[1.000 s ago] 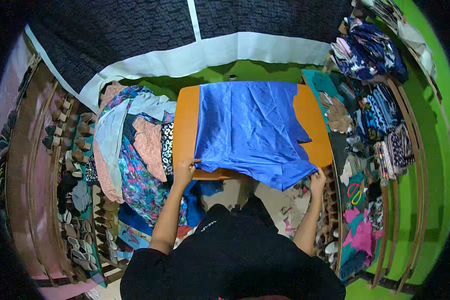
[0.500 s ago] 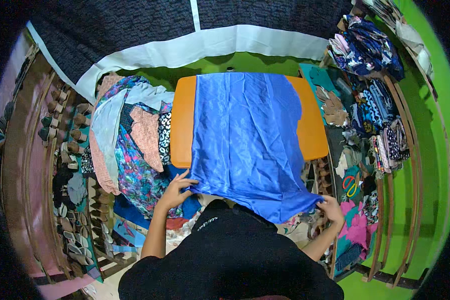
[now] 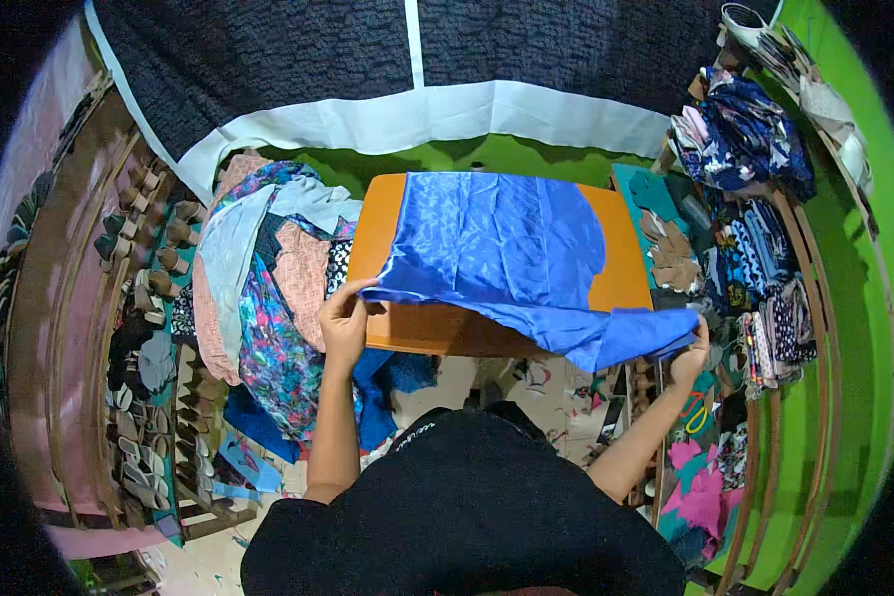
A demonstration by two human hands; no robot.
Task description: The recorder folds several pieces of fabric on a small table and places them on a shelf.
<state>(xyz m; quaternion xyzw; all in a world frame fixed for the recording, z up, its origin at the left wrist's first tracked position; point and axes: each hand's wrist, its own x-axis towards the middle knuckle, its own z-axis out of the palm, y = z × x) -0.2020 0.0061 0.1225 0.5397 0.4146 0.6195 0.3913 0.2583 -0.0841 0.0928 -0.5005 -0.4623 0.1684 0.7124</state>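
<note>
A shiny blue satin cloth (image 3: 502,243) lies over the orange tabletop (image 3: 621,248), its near edge lifted off the surface. At the cloth's near left corner my left hand (image 3: 344,323) is closed, pinching the edge between thumb and fingers. My right hand (image 3: 692,356) grips the near right corner, held out beyond the table's right side. Between the hands the near edge sags toward the right, and the table's front edge shows beneath it. Creases run along the cloth, and its right side has a curved outline.
Left of the table hangs a heap of clothes and fabrics (image 3: 258,328). Shoe racks (image 3: 149,298) line the left side. On the right, a shelf holds folded fabrics (image 3: 775,328), scraps and scissors (image 3: 697,412). A dark curtain (image 3: 288,70) hangs behind; scraps litter the floor (image 3: 457,382).
Both hands have risen away from my body, lifting the cloth's near edge up and forward. My right hand has also swung farther right. The table's front edge has come into sight.
</note>
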